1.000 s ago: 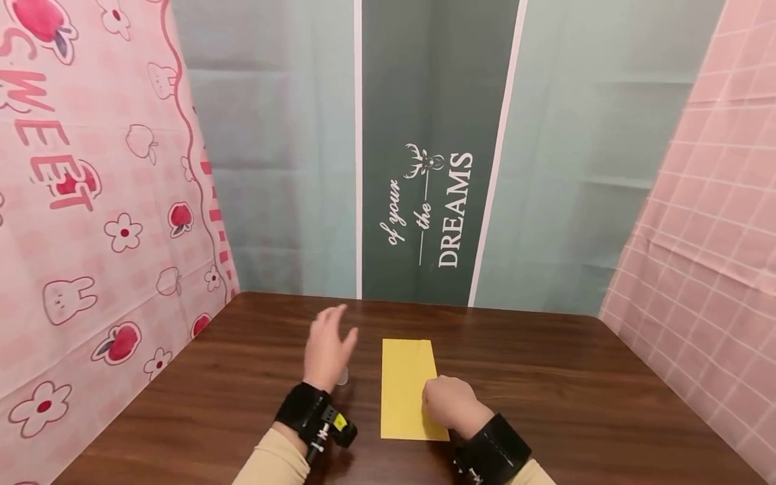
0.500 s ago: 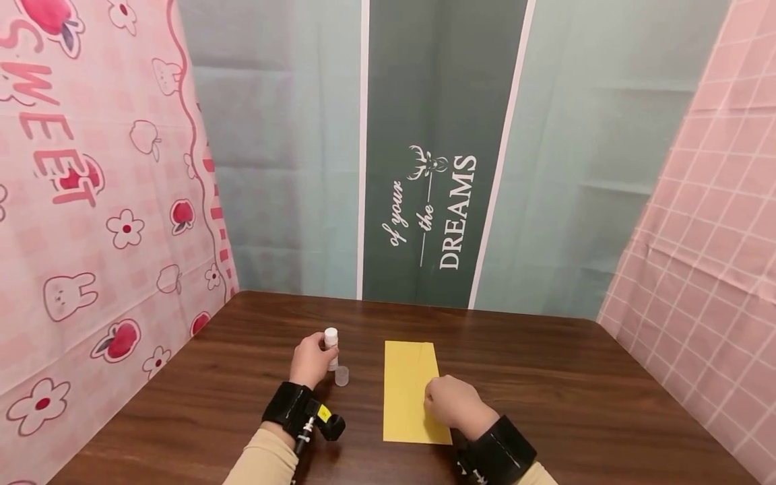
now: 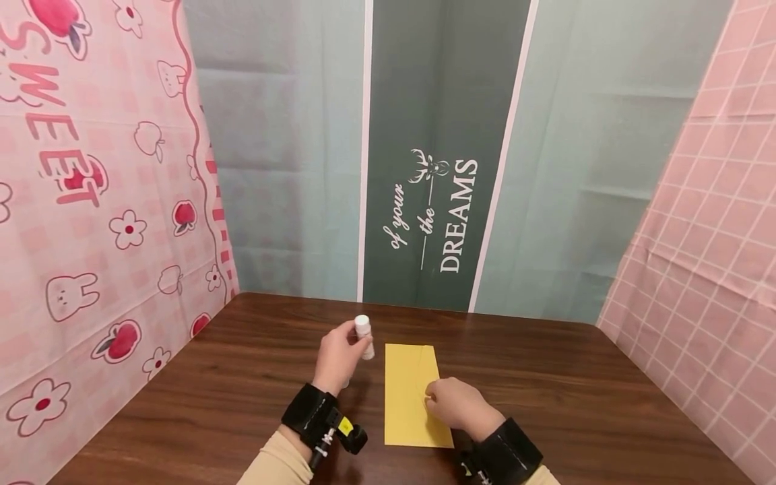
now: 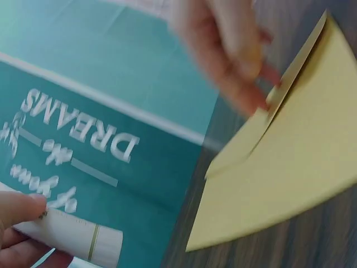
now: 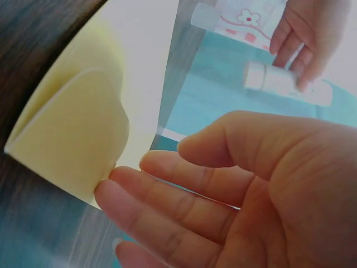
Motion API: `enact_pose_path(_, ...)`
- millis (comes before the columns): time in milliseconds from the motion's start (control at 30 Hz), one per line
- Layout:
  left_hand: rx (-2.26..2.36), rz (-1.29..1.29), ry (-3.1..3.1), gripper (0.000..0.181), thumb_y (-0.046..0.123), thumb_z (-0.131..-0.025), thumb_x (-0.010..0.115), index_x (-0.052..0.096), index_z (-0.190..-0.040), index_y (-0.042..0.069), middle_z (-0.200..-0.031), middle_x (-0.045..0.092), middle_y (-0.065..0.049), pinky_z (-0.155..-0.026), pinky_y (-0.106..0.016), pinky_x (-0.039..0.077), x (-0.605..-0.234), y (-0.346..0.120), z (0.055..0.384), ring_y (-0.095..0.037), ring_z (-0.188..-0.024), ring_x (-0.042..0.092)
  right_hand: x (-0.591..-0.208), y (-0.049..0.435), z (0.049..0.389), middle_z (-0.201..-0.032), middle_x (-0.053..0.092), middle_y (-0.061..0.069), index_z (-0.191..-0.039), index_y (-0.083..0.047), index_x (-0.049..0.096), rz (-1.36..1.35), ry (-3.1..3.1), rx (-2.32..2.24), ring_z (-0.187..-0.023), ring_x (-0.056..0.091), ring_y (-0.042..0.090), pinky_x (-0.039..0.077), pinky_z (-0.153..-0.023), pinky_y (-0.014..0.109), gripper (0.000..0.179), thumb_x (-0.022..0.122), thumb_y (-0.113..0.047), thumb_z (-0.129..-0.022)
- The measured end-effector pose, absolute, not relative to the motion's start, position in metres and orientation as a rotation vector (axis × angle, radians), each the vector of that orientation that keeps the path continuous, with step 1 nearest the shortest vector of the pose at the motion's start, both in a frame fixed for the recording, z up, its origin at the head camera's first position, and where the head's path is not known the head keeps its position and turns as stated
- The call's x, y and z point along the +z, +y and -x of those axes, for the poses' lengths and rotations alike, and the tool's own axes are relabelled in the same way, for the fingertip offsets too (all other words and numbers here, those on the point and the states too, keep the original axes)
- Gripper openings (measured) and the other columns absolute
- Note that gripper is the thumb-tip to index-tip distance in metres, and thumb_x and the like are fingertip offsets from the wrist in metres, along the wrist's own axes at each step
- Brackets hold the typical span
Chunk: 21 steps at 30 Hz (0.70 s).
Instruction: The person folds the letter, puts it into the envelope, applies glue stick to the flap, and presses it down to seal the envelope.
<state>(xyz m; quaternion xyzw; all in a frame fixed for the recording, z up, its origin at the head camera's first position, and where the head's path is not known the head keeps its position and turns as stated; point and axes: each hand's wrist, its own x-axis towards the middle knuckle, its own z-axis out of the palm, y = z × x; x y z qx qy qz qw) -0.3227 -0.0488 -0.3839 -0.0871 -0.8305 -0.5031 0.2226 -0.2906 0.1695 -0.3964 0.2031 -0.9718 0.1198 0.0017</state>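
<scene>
My left hand (image 3: 336, 357) holds a white glue stick (image 3: 366, 337) between thumb and fingers, tilted and raised off the table, left of a yellow envelope (image 3: 403, 404). In the left wrist view the glue stick (image 4: 81, 237) lies across the lower left corner. My right hand (image 3: 457, 404) is at the envelope's right side. Seen from the right wrist, its fingers are nearly straight, the thumb stands apart, and fingertips touch the lifted, curved flap (image 5: 72, 128). A translucent cap (image 5: 205, 17) stands near the left hand, mostly hidden in the head view.
The brown wooden table (image 3: 545, 377) spreads around the envelope. A grey-green curtain (image 3: 291, 168) with lettering hangs behind it. Pink patterned cloths flank the table, one on the left (image 3: 115, 269) and one on the right (image 3: 685, 269).
My left hand reached down, gripped the glue stick beside the cap, then lifted it and brought it right toward the envelope. The right hand stays at the envelope's edge, its fingers slightly shifted.
</scene>
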Motion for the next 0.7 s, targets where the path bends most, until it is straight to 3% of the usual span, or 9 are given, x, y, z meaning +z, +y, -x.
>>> enact_pose_path(200,-1.539,0.427,-2.301,0.019,0.02,-0.087,0.067,0.068,-0.099,0.006,-0.089,0.067,-0.003,-0.069,-0.033,0.05,-0.385,-0.022,0.314,-0.015,-0.082,0.061,-0.393,0.172,0.295,-0.099,0.065,0.017,-0.107,0.004,0.064,-0.756,-2.975,0.772,-0.084,0.063,0.027,0.05,-0.072,0.042,0.024,0.057,-0.009,-0.089)
enact_pose_path(367,-1.731,0.565,-2.253,0.021,0.023,-0.088,0.066,0.068,-0.097,0.004,-0.088,0.068,-0.004,-0.073,-0.034,0.049,-0.387,-0.012,0.312,-0.015,-0.082,0.06,-0.387,0.172,0.298,-0.124,0.054,0.023,-0.128,0.006,0.05,-0.868,-2.83,1.227,-0.104,0.058,0.035,0.049,-0.08,0.046,0.04,0.054,-0.015,-0.094)
enact_pose_path(700,-1.959,0.597,-2.243,0.027,0.025,-0.09,0.062,0.066,-0.102,0.001,-0.099,0.067,-0.008,-0.079,-0.036,0.05,-0.389,-0.01,0.311,-0.016,-0.09,0.059,-0.384,0.179,0.305,-0.107,0.061,0.012,-0.119,0.003,0.058,-0.918,-2.731,1.52,-0.092,0.056,0.018,0.049,-0.073,0.034,0.033,0.056,-0.018,-0.094)
